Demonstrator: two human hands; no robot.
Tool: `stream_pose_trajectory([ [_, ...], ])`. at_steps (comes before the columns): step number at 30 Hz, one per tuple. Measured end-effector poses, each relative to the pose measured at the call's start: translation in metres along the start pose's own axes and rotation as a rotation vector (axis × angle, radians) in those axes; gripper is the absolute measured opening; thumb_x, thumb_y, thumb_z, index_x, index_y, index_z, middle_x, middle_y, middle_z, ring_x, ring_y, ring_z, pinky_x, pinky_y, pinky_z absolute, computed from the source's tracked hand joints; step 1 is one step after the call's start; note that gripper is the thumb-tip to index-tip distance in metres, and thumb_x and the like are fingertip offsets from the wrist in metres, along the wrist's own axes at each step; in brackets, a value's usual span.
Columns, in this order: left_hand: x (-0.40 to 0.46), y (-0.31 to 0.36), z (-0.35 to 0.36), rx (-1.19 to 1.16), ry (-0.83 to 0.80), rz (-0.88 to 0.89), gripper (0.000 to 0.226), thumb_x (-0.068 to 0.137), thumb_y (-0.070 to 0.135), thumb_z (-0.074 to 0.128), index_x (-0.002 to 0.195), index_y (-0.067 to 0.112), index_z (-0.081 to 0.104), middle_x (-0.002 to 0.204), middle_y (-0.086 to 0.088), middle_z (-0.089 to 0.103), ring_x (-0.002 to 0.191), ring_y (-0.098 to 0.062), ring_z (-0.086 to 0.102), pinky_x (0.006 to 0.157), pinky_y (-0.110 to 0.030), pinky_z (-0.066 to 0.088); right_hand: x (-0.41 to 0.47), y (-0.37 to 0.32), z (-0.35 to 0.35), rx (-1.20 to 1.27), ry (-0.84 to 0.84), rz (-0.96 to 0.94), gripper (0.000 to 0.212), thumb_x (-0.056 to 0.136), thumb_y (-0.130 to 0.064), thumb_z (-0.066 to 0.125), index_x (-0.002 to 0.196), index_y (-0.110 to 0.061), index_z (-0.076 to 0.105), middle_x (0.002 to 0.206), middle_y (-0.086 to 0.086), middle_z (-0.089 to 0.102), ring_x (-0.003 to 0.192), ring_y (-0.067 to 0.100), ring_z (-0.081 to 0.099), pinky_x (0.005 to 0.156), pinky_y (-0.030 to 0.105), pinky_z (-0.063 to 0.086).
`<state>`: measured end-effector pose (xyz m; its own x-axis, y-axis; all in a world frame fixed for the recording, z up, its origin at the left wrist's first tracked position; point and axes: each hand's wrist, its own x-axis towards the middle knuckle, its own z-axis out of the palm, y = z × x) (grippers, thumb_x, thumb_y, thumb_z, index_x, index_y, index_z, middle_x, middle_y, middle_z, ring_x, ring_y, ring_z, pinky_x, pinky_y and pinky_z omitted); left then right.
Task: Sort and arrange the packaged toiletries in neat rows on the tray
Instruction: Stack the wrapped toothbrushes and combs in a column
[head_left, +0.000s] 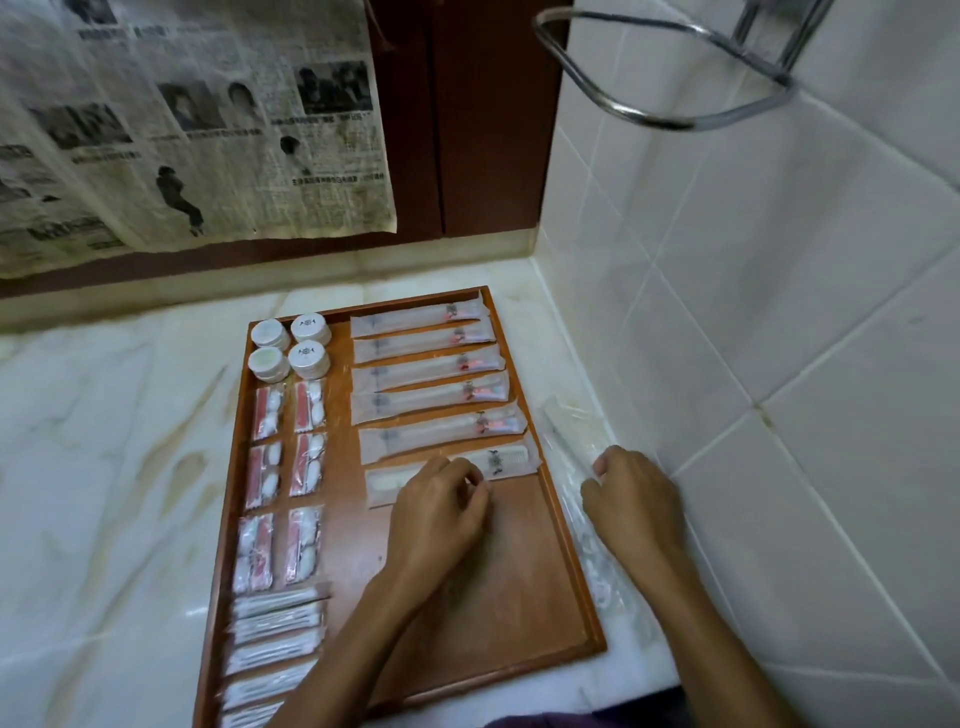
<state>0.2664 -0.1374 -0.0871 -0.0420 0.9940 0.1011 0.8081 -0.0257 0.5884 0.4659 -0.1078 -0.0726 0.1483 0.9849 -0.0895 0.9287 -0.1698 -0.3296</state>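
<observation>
White marble makes up the surface (104, 467), set in a corner of white wall tiles (779, 312), with a newspaper sheet (182, 130) hanging on the dark wooden panel behind and a chrome ring holder (670, 67) on the tiled wall. On it lies a brown wooden tray (519, 597). Along the tray's left side run four white round jars (291, 345), then paired sachets with red and white contents (285, 467), then stacked cotton-swab packets (275, 639). On the right, long toothbrush packets (426, 364) lie in a row, one below another. The left hand (436, 514) rests on the nearest one, a comb packet (498, 460), its fingers curled and pinching the wrapper's lower edge. The right hand (634, 493) lies outside the tray, fingers bent down onto clear plastic packets (576, 431) beside the tiled wall; whether it grips them is unclear.
</observation>
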Motion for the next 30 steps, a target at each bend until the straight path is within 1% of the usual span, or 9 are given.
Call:
stream_pose_trajectory([
  [4,0.004,0.013,-0.007,-0.281,0.014,-0.078,0.001,0.086,0.023,0.068,0.085,0.023,0.068,0.081,0.012,0.065,0.07,-0.004,0.059,0.058,-0.008,0.04,-0.002,-0.01,-0.011,0.172,0.185,-0.073,0.01,0.087,-0.022,0.06,0.09,-0.014,0.066,0.089,0.004,0.064,0.079,0.025,0.06,0.062,0.031,0.048],
  [6,0.007,0.019,-0.014,-0.451,0.0,-0.149,0.007,0.087,0.021,0.068,0.093,0.023,0.068,0.084,0.011,0.067,0.072,-0.002,0.061,0.058,-0.008,0.042,-0.002,-0.012,-0.016,0.229,0.236,-0.147,0.009,0.087,-0.021,0.063,0.088,-0.014,0.068,0.086,0.004,0.066,0.079,0.024,0.059,0.063,0.034,0.05],
  [10,0.014,0.029,-0.027,-0.67,-0.094,-0.262,0.02,0.088,0.02,0.067,0.108,0.019,0.066,0.095,0.003,0.068,0.079,-0.003,0.064,0.06,-0.014,0.049,0.0,-0.015,-0.026,0.383,0.232,-0.178,0.004,0.086,-0.017,0.064,0.085,-0.014,0.066,0.078,-0.005,0.061,0.08,0.021,0.058,0.071,0.039,0.051],
  [14,0.022,0.035,-0.038,-0.945,-0.208,-0.37,0.023,0.089,0.025,0.065,0.112,0.018,0.065,0.095,-0.009,0.071,0.081,-0.019,0.068,0.062,-0.028,0.053,0.002,-0.021,-0.034,0.583,0.185,-0.257,0.012,0.082,-0.01,0.069,0.081,-0.017,0.059,0.075,-0.01,0.061,0.071,0.009,0.059,0.059,0.027,0.049],
  [17,0.025,0.036,-0.042,-1.177,-0.277,-0.422,0.037,0.087,0.039,0.059,0.112,0.013,0.065,0.099,-0.015,0.071,0.083,-0.027,0.068,0.061,-0.032,0.053,0.006,-0.027,-0.031,0.577,0.203,-0.425,0.018,0.077,-0.004,0.073,0.078,-0.017,0.061,0.075,-0.01,0.059,0.072,0.01,0.057,0.061,0.031,0.051],
  [21,0.024,0.032,-0.048,-1.446,-0.335,-0.509,0.051,0.085,0.048,0.051,0.11,0.006,0.061,0.099,-0.022,0.067,0.077,-0.028,0.067,0.056,-0.03,0.056,0.009,-0.031,-0.014,0.432,0.277,-0.607,0.02,0.07,0.0,0.072,0.076,-0.017,0.065,0.079,-0.008,0.057,0.077,0.012,0.052,0.068,0.03,0.045],
  [23,0.02,0.025,-0.046,-1.431,-0.298,-0.553,0.045,0.089,0.038,0.055,0.111,0.0,0.062,0.098,-0.023,0.068,0.076,-0.027,0.068,0.056,-0.027,0.057,0.006,-0.031,-0.004,0.4,0.266,-0.658,0.015,0.071,-0.004,0.07,0.077,-0.017,0.066,0.08,-0.007,0.057,0.08,0.013,0.05,0.068,0.031,0.045],
  [26,0.013,0.011,-0.041,-1.303,-0.225,-0.595,0.023,0.09,0.011,0.061,0.105,-0.005,0.067,0.09,-0.023,0.071,0.07,-0.021,0.069,0.056,-0.021,0.056,-0.002,-0.027,0.011,0.357,0.199,-0.698,0.013,0.075,-0.011,0.067,0.082,-0.021,0.068,0.088,-0.008,0.057,0.088,0.011,0.048,0.073,0.031,0.045],
  [30,0.003,-0.009,-0.046,-1.261,-0.162,-0.641,0.02,0.087,0.001,0.061,0.105,-0.008,0.064,0.072,-0.019,0.067,0.06,-0.017,0.065,0.055,-0.018,0.055,-0.006,-0.013,0.021,0.341,0.209,-0.612,0.025,0.075,-0.014,0.069,0.096,-0.026,0.072,0.105,-0.007,0.062,0.102,0.01,0.052,0.088,0.035,0.038],
])
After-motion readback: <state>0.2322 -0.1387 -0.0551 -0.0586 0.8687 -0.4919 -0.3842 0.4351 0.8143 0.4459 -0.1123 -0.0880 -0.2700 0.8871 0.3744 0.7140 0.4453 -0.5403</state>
